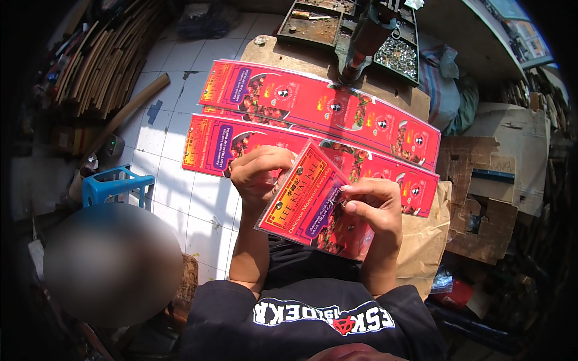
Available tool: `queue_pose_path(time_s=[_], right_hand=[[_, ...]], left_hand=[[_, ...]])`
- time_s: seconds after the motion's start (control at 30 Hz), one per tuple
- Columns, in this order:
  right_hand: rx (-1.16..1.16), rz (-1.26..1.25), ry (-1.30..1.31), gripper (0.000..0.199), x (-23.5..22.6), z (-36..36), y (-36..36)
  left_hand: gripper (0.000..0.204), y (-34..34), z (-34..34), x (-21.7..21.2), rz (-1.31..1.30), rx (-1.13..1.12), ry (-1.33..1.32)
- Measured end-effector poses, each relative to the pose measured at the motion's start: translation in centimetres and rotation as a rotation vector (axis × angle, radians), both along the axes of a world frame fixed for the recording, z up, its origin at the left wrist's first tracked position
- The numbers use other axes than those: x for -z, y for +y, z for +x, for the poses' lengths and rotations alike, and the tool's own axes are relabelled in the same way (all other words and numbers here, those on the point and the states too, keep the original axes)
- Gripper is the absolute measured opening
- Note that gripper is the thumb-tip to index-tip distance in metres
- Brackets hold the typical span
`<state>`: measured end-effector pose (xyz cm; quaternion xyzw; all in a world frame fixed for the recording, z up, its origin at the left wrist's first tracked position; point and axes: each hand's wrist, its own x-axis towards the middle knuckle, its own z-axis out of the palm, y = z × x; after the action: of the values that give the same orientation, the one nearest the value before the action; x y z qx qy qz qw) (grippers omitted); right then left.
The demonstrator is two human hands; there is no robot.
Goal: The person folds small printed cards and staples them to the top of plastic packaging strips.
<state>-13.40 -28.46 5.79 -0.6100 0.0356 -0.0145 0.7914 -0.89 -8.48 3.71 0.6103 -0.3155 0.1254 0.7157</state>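
A red printed sign (301, 204) with a yellow end panel and a purple label is tilted up in front of my chest. My left hand (262, 171) is closed on its upper left edge, fingers curled. Thumb and index finger of my right hand (376, 204) pinch together over the purple label; a small shiny bit shows at the fingertips, too small to name. Beyond my hands, similar long red signs lie in two overlapping rows, the far sign (313, 108) and the near sign (211, 144), on a brown board (265, 54).
A dark metal press (367, 39) stands at the far side, between trays of small metal parts (397, 57). At left are a blue stool (114, 183) and stacked boards (105, 66). Cardboard pieces (481, 186) and brown paper (427, 240) lie at right.
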Motion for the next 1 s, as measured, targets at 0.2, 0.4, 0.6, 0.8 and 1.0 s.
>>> queue_pose_path(time_s=[0.2,0.4,0.6,0.8,1.0], right_hand=[[0.076,-0.289,0.004,0.028,-0.6,-0.6,-0.5],[0.329,-0.291,0.049,0.031,-0.7,-1.1,-0.8],[0.452,-0.397,0.041,0.029,0.0,-1.0,-0.8],[0.463,-0.393,0.063,0.028,-0.6,-0.9,-0.5],[0.458,-0.368,0.042,0.027,-0.5,-1.0,-0.5]], left_hand=[[0.01,0.9,0.8,0.5,-0.131,-0.143,0.117],[0.03,3.9,2.5,0.4,-0.186,-0.434,0.416],[0.024,3.8,2.8,1.3,-0.266,-0.532,0.31],[0.024,1.5,0.9,0.2,-0.116,0.12,0.484],[0.03,-1.4,-0.7,-0.6,-0.123,0.436,0.619]])
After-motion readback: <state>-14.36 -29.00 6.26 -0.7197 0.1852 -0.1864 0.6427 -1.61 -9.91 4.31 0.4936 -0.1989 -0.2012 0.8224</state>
